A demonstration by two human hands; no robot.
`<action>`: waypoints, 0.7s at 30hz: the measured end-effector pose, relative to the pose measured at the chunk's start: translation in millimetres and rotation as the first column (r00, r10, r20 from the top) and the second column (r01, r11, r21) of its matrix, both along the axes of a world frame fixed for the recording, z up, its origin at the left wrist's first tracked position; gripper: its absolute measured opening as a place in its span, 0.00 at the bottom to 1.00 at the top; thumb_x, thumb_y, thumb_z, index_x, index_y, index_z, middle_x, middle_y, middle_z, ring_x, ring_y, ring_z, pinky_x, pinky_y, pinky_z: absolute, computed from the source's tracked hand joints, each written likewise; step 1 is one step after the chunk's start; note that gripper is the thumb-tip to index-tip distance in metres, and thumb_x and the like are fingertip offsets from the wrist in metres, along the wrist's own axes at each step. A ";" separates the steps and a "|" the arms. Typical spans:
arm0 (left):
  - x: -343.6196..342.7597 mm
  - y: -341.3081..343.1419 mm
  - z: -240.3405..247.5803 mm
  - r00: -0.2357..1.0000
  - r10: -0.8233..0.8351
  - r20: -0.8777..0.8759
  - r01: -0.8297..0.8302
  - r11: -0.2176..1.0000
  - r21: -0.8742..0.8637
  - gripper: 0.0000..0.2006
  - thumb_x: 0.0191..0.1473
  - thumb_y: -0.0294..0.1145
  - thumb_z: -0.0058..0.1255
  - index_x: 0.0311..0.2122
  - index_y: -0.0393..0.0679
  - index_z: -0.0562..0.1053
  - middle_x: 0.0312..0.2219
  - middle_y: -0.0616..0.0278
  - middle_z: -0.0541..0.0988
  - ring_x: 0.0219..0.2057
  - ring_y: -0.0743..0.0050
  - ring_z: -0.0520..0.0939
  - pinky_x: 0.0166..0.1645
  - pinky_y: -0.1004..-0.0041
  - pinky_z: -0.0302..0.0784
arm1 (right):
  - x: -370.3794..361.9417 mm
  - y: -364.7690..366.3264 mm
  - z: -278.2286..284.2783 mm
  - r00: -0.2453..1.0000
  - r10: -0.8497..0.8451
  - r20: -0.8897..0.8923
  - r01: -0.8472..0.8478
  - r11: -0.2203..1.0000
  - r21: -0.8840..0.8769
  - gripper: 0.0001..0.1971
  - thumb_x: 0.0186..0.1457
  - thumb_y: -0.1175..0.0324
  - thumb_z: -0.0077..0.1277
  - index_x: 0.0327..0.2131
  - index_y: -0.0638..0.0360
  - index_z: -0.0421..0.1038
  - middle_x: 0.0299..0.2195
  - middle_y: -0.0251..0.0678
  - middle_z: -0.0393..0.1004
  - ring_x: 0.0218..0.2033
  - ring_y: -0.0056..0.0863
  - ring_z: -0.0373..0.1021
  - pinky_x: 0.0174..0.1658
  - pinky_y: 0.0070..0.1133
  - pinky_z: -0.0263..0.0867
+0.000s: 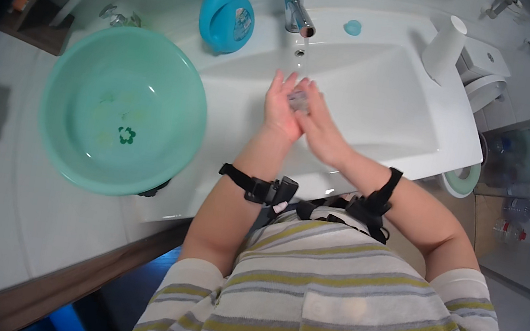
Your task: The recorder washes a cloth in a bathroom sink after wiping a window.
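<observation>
Over the white sink, both my hands are brought together below the chrome faucet, where a thin stream of water seems to fall. My left hand is palm up with its fingers pointing toward the faucet. Against it leans my right hand, palm turned inward. A small greyish, translucent thing is held between the two; blur and the fingers hide its kind. Behind the hands, a light blue cap lies on the sink's back ledge. A blue detergent bottle stands left of the faucet.
A large green basin with a dark green flower mark stands on the left. On the sink's right rim is a white tapered container. A toilet and a bucket with a green rim are farther right. Black straps with devices circle both forearms.
</observation>
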State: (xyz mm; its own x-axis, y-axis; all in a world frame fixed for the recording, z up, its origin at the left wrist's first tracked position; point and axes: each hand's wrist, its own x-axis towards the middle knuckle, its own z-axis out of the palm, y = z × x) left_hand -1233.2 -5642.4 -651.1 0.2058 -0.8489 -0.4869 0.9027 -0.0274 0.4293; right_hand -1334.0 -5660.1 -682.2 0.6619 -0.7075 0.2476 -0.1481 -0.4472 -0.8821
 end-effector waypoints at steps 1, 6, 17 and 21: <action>-3.9 1.2 6.0 0.997 -0.015 0.078 0.007 0.994 0.108 0.24 0.53 0.49 0.30 0.51 0.44 0.56 0.46 0.58 0.63 0.47 0.54 0.66 0.47 0.53 0.62 | 1.0 6.0 8.1 0.995 0.024 -0.101 -0.024 1.000 0.002 0.28 0.54 0.58 0.33 0.54 0.66 0.44 0.57 0.51 0.38 0.59 0.43 0.32 0.58 0.31 0.31; -35.7 6.2 -14.4 0.972 -0.205 0.116 0.220 0.966 -0.139 0.21 0.54 0.44 0.31 0.50 0.45 0.57 0.47 0.60 0.63 0.49 0.61 0.64 0.52 0.61 0.58 | 2.2 -37.3 15.8 0.980 -0.176 -0.098 0.183 0.980 0.077 0.29 0.52 0.60 0.34 0.53 0.68 0.44 0.54 0.60 0.39 0.56 0.54 0.37 0.57 0.34 0.37; -49.3 14.3 -18.5 0.958 -0.266 -0.109 0.240 0.949 -0.204 0.24 0.55 0.48 0.28 0.54 0.49 0.52 0.48 0.65 0.61 0.50 0.68 0.62 0.51 0.59 0.58 | -7.3 -41.5 10.5 0.995 -0.037 -0.091 0.041 0.998 0.040 0.28 0.50 0.59 0.37 0.52 0.64 0.49 0.53 0.59 0.44 0.55 0.54 0.43 0.55 0.33 0.43; -30.4 5.4 -17.7 0.979 -0.163 -0.121 0.134 0.966 -0.223 0.23 0.55 0.47 0.28 0.54 0.49 0.53 0.47 0.65 0.62 0.48 0.70 0.63 0.51 0.61 0.58 | -25.7 -31.0 -3.0 0.998 -0.001 -0.065 0.009 0.992 0.124 0.27 0.49 0.60 0.38 0.51 0.65 0.50 0.53 0.60 0.45 0.55 0.52 0.41 0.56 0.33 0.42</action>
State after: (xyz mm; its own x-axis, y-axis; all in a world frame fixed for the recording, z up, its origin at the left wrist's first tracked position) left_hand -1263.6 -5637.0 -668.8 0.0134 -0.9519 -0.3061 0.9460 -0.0871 0.3121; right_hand -1359.8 -5691.1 -685.2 0.6699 -0.7335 0.1148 -0.2086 -0.3343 -0.9191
